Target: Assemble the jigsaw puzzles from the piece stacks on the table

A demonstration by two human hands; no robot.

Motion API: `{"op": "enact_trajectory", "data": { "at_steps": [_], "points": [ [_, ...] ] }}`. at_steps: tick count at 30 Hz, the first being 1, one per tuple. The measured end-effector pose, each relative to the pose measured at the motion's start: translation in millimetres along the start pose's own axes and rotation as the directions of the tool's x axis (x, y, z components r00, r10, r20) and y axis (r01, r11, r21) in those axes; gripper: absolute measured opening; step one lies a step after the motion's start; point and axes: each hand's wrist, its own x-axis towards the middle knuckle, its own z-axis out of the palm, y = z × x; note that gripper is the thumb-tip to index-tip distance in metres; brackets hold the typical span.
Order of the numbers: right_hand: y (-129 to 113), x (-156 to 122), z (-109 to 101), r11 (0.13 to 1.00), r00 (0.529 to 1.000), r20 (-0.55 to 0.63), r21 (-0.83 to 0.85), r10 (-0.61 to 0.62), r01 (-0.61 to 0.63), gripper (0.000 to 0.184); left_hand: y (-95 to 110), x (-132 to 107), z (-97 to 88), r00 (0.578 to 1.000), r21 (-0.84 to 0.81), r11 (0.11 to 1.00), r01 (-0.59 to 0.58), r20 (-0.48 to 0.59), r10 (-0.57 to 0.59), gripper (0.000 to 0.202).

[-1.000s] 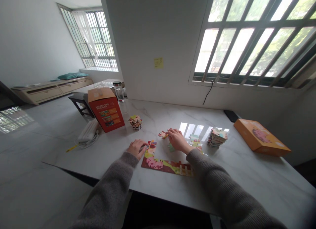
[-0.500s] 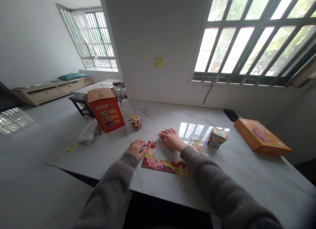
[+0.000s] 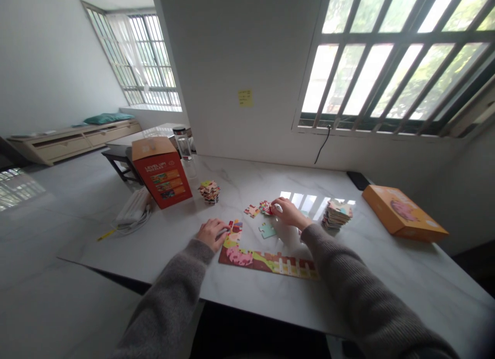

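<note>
My left hand [image 3: 211,234] lies on the table at the left edge of a partly joined jigsaw puzzle [image 3: 238,256], its fingers stretched against the upper left pieces. The joined pieces form an L with a pink figure and a fence. Beyond it, my right hand [image 3: 288,213] is bent over a patterned red puzzle piece [image 3: 266,208], fingertips pinched at its right side. A pinkish piece [image 3: 251,211] lies just left of that, and a pale green piece [image 3: 266,230] lies nearer me. My right hand and sleeve partly cover other pieces.
Stacks of puzzle pieces stand at left [image 3: 209,192] and right [image 3: 337,214]. A red puzzle box [image 3: 164,176], a glass bottle [image 3: 183,144] and a white power strip [image 3: 133,209] are on the left. An orange box [image 3: 404,212] and a black flat object [image 3: 358,181] are at right.
My right hand has moved right, uncovering the red, pinkish and pale green pieces. My left hand stays at the puzzle's left edge. The view has shifted slightly.
</note>
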Motion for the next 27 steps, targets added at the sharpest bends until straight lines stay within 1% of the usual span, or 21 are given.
{"op": "enact_trajectory", "data": {
  "at_steps": [3, 5, 8, 11, 14, 17, 20, 22, 24, 27],
  "points": [
    [0.8, -5.4, 3.2, 0.999, 0.998, 0.035, -0.005, -0.048, 0.049, 0.02, -1.6, 0.5, 0.2, 1.0, -0.002, 1.0, -0.002, 0.008, 0.002, 0.019],
    [-0.1, -7.3, 4.6, 0.998, 0.997, 0.039, -0.019, -0.063, 0.064, 0.022, -2.6, 0.6, 0.8, 1.0, -0.005, 1.0, -0.002, 0.007, 0.002, 0.018],
    [-1.3, -8.3, 2.2, 0.997, 0.998, 0.011, -0.048, -0.067, 0.067, 0.029, -3.9, 0.7, 1.8, 1.0, -0.005, 1.0, -0.003, 0.001, 0.003, 0.018],
    [-6.5, -10.8, -3.7, 0.994, 0.995, -0.047, -0.073, -0.086, 0.082, 0.035, -4.3, 0.7, 2.3, 1.0, 0.008, 1.0, -0.009, 0.003, 0.009, 0.019],
    [-21.7, -17.7, -6.6, 0.993, 0.992, -0.061, -0.056, -0.11, 0.107, 0.043, -3.2, 0.7, 1.6, 1.0, 0.025, 1.0, -0.009, 0.015, 0.008, 0.019],
    [-45.3, -27.8, -2.8, 0.982, 0.984, 0.007, -0.064, -0.177, 0.177, 0.051, -1.6, 0.6, 0.2, 1.0, 0.035, 0.999, -0.002, 0.022, 0.001, 0.019],
    [-67.7, -36.9, 3.2, 0.966, 0.969, 0.06, -0.089, -0.239, 0.243, 0.051, -1.4, 0.7, -0.6, 1.0, 0.03, 1.0, -0.001, 0.027, 0.0, 0.019],
    [-76.5, -40.1, 5.0, 0.961, 0.964, 0.082, -0.089, -0.254, 0.261, 0.047, -1.9, 0.8, -0.7, 1.0, 0.027, 1.0, -0.002, 0.03, 0.001, 0.019],
    [-78.2, -40.6, 4.2, 0.961, 0.958, 0.093, -0.042, -0.27, 0.275, 0.043, -2.1, 0.7, -0.9, 1.0, 0.026, 1.0, -0.002, 0.032, 0.002, 0.019],
    [-68.3, -38.1, -0.8, 0.952, 0.951, 0.092, 0.115, -0.295, 0.284, 0.037, -0.8, 0.3, -1.5, 1.0, 0.032, 0.999, -0.003, 0.021, 0.002, 0.018]
  ]
}}
